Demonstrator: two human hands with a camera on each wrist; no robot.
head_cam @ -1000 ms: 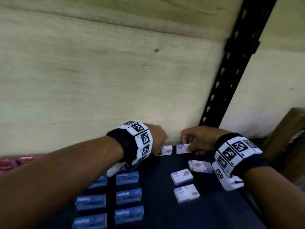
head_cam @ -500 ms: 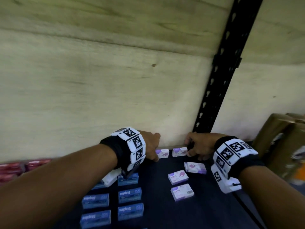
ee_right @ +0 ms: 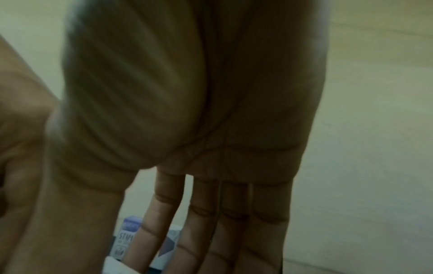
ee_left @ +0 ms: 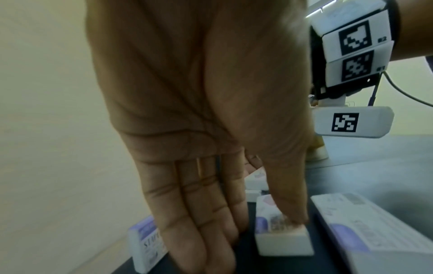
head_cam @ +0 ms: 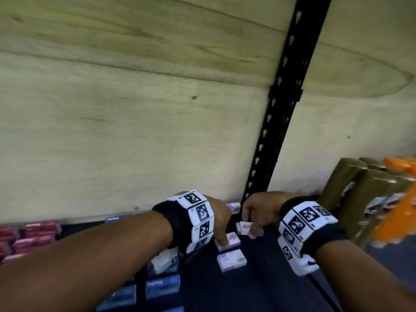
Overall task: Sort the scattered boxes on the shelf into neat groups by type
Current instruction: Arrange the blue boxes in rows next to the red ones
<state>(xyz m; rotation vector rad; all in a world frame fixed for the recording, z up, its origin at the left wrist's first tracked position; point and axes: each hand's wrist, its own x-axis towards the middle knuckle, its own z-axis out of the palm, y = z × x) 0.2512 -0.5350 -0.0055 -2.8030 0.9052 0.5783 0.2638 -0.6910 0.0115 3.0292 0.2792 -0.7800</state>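
Pressing left hand [head_cam: 217, 218] thumb on purple box [head_cam: 227, 241] near shelf [head_cam: 270, 289] back edge, fingers straight. Right hand [head_cam: 258, 212] fingers straight, touching neighbouring box [head_cam: 244, 227]. Risk: uneven push skews box, breaking row.

Bare dark shelf [head_cam: 265, 287] lies open near the purple boxes [head_cam: 231, 260]; blue boxes [head_cam: 162, 286] crowd the left.
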